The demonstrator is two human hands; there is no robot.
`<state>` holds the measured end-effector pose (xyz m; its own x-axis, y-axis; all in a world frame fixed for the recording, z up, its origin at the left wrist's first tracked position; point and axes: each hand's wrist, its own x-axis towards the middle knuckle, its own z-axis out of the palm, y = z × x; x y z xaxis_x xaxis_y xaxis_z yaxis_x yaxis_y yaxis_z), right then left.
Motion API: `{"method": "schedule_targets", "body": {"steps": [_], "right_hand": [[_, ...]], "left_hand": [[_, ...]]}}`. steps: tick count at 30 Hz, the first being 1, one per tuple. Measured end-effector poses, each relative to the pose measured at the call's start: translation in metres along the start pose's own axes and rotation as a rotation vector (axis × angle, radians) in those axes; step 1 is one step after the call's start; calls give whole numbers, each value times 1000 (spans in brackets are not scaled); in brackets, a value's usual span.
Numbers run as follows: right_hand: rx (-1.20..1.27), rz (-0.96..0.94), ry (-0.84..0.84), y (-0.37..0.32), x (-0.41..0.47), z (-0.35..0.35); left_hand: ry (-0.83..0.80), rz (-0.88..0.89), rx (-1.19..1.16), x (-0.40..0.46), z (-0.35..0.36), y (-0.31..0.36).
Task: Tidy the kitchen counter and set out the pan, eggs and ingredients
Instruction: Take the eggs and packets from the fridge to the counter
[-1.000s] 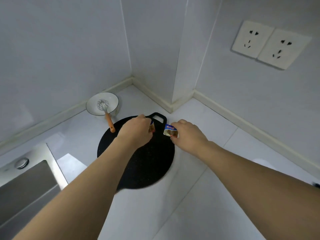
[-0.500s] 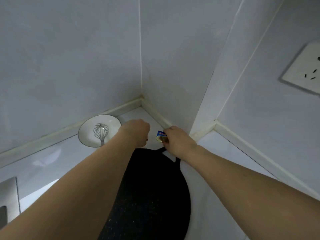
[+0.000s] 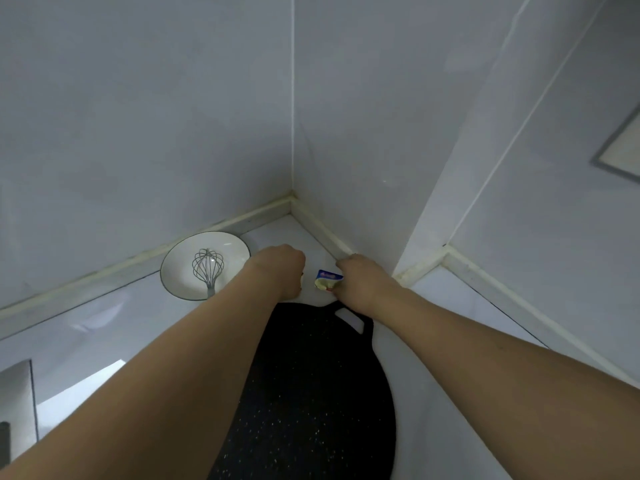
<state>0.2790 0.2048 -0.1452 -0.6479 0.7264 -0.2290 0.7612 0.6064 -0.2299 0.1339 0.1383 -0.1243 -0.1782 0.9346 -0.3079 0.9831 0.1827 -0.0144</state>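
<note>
Packet (image 3: 327,279), small, foil, blue and gold, likely a butter portion, is being pinched at its right edge by the right hand (image 3: 360,277), hovering low over the counter (image 3: 104,327) in the far corner, just beyond the pan's handle. Left hand (image 3: 282,270) is curling into a fist just left of it; a pale sliver is showing at its fingers, but what it is holding I cannot tell. Black flat pan (image 3: 311,393) is lying near, already out. White bowl (image 3: 204,265) with whisk (image 3: 207,268) is sitting far left by the wall. Eggs are not showing. Judging: pan placed, ingredients being set down, eggs still outstanding.
</note>
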Motion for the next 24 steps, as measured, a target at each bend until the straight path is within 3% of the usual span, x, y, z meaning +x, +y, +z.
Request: {"method": "schedule_targets", "body": {"steps": [10, 15, 24], "right_hand": [[189, 42, 130, 27, -137, -51], [226, 198, 113, 53, -223, -53], [269, 473, 261, 111, -427, -62]], "left_hand": [[172, 112, -94, -72, -26, 73], [154, 237, -110, -110, -36, 128], [149, 451, -131, -200, -40, 275]]}}
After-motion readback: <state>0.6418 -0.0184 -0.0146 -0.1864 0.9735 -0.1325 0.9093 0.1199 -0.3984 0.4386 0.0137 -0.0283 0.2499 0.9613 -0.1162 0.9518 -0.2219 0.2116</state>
